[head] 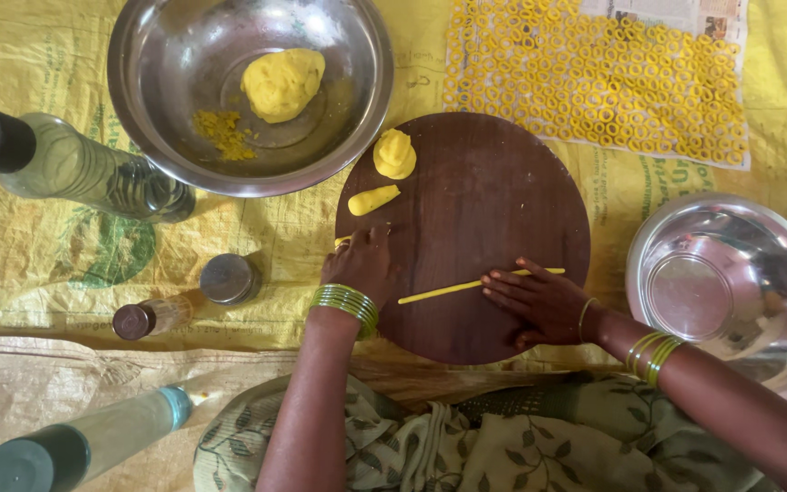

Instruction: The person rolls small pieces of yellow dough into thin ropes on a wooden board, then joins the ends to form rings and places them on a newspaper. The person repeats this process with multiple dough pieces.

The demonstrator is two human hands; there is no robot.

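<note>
Green-patterned cloth (466,437) over the lap sits closest to me, and just past it both hands work on the round dark wooden board (494,191). Right hand (539,301) lies flat, fingers spread, palm pressing on a long thin yellow dough rope (439,291) that runs across the board's lower half. Left hand (362,264) is curled near the board's left edge, seemingly over a bit of dough; I can't tell what it grips. I judge that rope soft, light and easy to tear or flatten, so it wants gentle support under its length, not a pinch at one end. Two dough lumps (394,153) rest at the board's top left. A steel bowl (184,118) holding a dough ball stands beyond, an empty steel bowl (776,273) to the right, yellow dough rings (594,82) drying on newspaper.
</note>
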